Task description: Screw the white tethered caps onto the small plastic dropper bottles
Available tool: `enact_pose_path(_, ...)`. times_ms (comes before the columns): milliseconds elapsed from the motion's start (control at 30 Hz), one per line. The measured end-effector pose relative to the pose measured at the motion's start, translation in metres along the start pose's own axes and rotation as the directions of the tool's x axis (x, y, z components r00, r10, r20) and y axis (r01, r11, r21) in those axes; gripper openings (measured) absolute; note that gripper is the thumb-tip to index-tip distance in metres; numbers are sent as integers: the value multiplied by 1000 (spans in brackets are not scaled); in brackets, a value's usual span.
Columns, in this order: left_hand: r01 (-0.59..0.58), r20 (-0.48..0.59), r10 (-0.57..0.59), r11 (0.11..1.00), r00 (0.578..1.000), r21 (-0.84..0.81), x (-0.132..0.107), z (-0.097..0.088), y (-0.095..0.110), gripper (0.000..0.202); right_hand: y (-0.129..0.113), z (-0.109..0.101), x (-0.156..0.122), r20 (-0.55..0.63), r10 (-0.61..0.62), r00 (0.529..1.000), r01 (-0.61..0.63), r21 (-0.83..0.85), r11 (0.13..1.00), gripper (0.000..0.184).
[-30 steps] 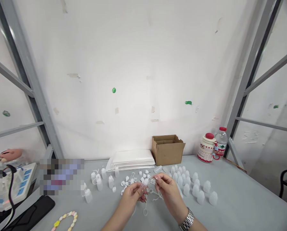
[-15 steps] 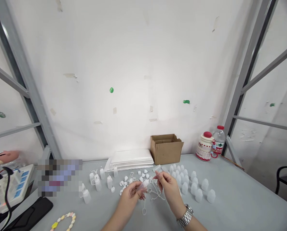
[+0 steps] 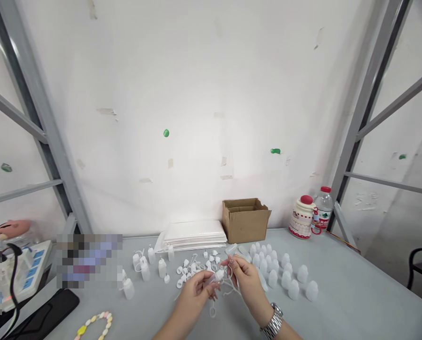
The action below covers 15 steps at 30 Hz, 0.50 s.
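In the middle of the head view, my left hand (image 3: pixel 196 292) is closed round a small translucent squeeze bottle (image 3: pixel 210 280) with a white nozzle top, tilted up to the right. My right hand (image 3: pixel 246 278) pinches a thin white looped strap (image 3: pixel 229 271) right by the nozzle. Whether the strap touches the nozzle, I cannot make out. Below my left hand, a white ring (image 3: pixel 212 312) shows near the bottle. Loose white caps (image 3: pixel 185 271) and more straps lie behind and beneath my hands. Capped bottles (image 3: pixel 145 271) stand to the left; open translucent bottle bodies (image 3: pixel 272 278) stand to the right, bottoms up.
At the back are a stack of white sheets (image 3: pixel 193 234) and a cardboard box (image 3: pixel 248 226). A cream jar (image 3: pixel 302 218) and a water bottle (image 3: pixel 323 208) stand at the right. A black phone (image 3: pixel 49 314) and a bead bracelet (image 3: pixel 104 321) lie front left.
The right hand has shifted slightly downward, with the looped strap now showing by its fingers at the nozzle. My left hand still holds the bottle. The whole view has moved slightly.
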State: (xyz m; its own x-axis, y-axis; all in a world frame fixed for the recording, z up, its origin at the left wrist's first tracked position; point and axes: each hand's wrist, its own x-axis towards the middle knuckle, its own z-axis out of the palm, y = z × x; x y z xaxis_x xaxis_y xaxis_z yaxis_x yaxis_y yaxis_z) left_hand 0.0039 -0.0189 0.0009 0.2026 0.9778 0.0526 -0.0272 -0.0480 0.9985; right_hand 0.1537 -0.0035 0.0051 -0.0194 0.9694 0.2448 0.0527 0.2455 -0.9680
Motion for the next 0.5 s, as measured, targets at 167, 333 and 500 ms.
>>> enact_pose_path(167,-3,2,3,1000,1000,6,1,-1,-2,39,-3,1,-1,19,-3,1000,3,14,1000,44)
enact_pose_path(333,-12,10,12,1000,1000,13,1,-1,-2,39,-3,2,-2,19,-17,1000,17,16,1000,43)
enact_pose_path(500,0,5,0,1000,1000,12,1,-1,-1,41,-2,2,-2,29,-21,999,21,25,999,43)
